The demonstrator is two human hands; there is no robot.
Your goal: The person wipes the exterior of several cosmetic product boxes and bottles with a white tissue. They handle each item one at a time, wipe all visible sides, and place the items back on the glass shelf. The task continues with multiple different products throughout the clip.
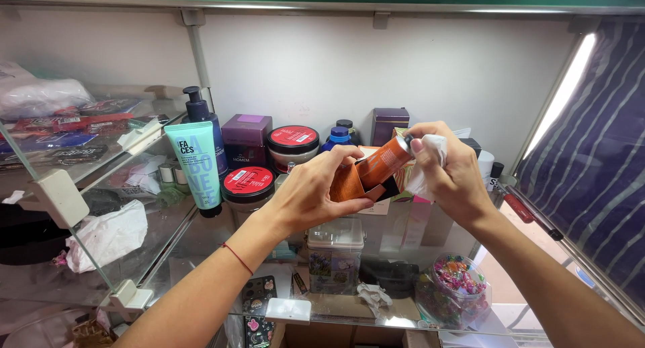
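My left hand (310, 190) grips a small orange carton (346, 182) with its flap open. An orange tube (381, 163) with a silver cap sticks out of the carton at an angle. My right hand (451, 170) pinches the capped end of the tube and also holds a crumpled white cloth (430, 161) against its palm. Both hands are raised in front of a glass shelf (175, 220) of cosmetics.
On the shelf stand a mint green tube (198, 170), a dark pump bottle (199, 116), two red-lidded jars (293, 141) (247, 181), a purple box (246, 140) and blue bottles (338, 138). Below are a clear lidded tub (334, 254) and a jar of coloured sweets (453, 291). A striped panel (591, 166) is at right.
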